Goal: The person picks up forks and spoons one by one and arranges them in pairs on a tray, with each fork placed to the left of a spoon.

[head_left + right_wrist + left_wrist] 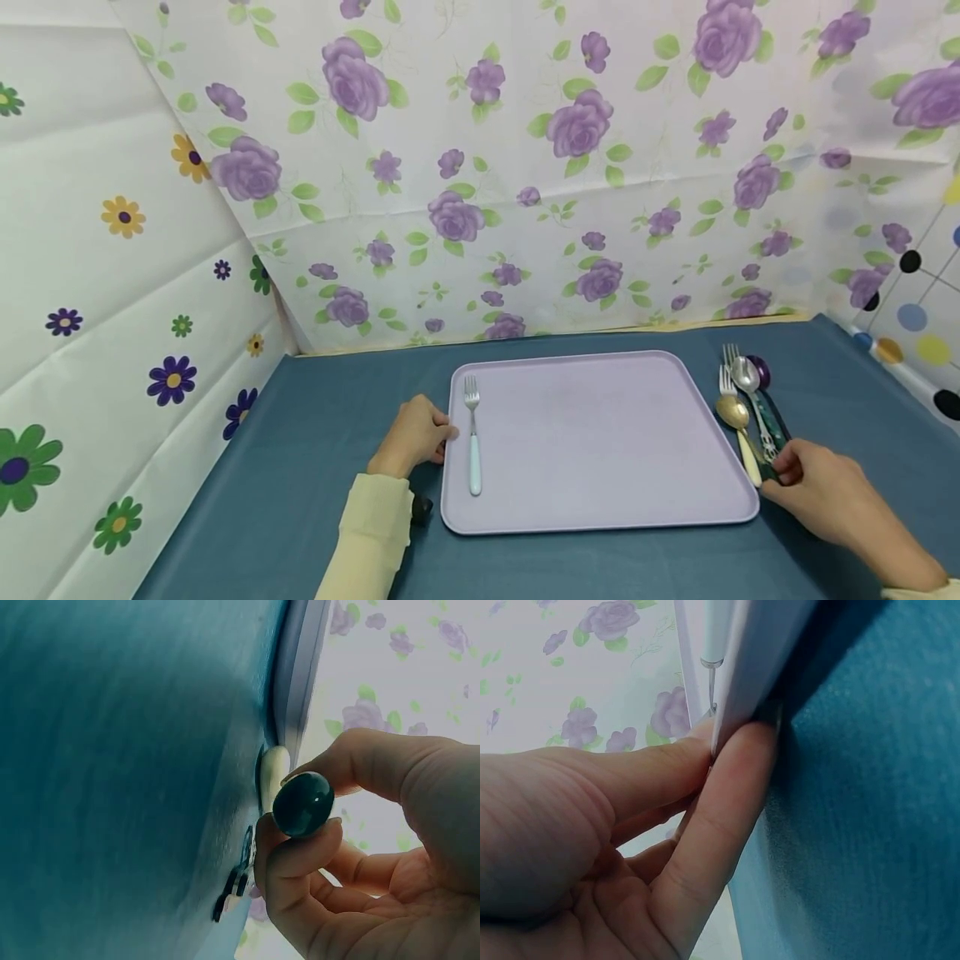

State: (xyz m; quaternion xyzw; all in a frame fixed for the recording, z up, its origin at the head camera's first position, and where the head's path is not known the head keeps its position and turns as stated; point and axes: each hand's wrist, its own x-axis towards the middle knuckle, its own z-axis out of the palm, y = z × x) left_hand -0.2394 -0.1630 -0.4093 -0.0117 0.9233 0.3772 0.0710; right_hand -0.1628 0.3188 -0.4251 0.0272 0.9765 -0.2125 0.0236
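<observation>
A lilac tray [600, 450] lies on the blue cloth, carrying a fork [474, 442] with a pale blue handle along its left side. My left hand [412, 433] pinches the tray's left rim, thumb on top and a finger underneath. To the right of the tray lies a group of forks and spoons, among them a gold spoon [732, 411], a silver spoon [745, 373] and a purple spoon [761, 369]. Between thumb and fingers, my right hand [821, 492] pinches the rounded end of a dark green cutlery handle [304, 804]; I cannot tell which piece it belongs to.
Close to the tray's right edge lies a cream handle [274, 776], beside my right fingers. Flowered sheets [525, 183] stand upright behind and to the left of the blue cloth [360, 383]. A dotted sheet [922, 308] borders the right side.
</observation>
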